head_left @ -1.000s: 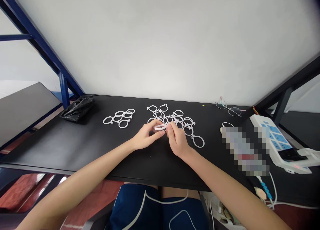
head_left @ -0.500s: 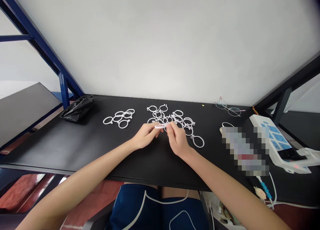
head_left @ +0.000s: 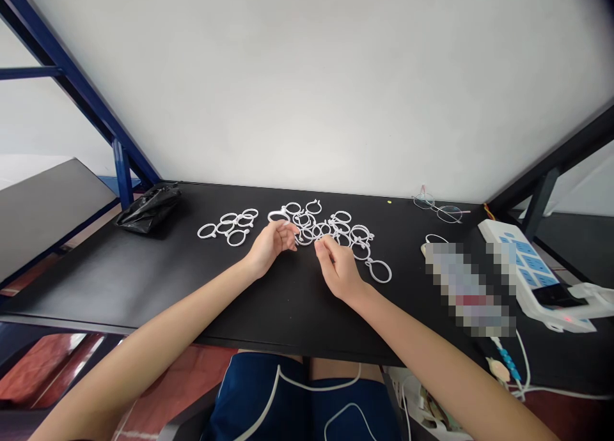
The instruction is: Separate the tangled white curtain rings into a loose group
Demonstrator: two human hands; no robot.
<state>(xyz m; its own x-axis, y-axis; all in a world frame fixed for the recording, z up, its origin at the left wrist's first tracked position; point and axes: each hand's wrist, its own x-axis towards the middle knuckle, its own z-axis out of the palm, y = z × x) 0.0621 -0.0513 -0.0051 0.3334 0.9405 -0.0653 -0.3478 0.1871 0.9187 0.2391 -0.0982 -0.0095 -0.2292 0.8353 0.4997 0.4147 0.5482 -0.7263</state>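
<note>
My left hand (head_left: 272, 246) is raised over the black table with its fingers curled. A white plastic ring with a small clasp (head_left: 278, 215) shows at its thumb and index finger, its near edge partly covered by them. To the right, my right hand (head_left: 339, 266) is closed, thumb pressed against the bent index finger; no ring shows in it. Just beyond both hands lies a loose pile of similar white rings (head_left: 361, 232), some overlapping. One ring (head_left: 390, 271) lies apart, right of my right hand. A smaller group of rings (head_left: 215, 225) lies to the left.
A black plastic bag (head_left: 148, 211) sits at the far left of the table (head_left: 192, 281). Eyeglasses (head_left: 449, 214) lie near the wall. A blurred-out phone (head_left: 467, 291) and a white power strip (head_left: 522, 268) with cables occupy the right side.
The white ring that was between both hands is now at my left hand's fingers, farther left and away from me. My left hand has moved left; my right hand has barely moved.
</note>
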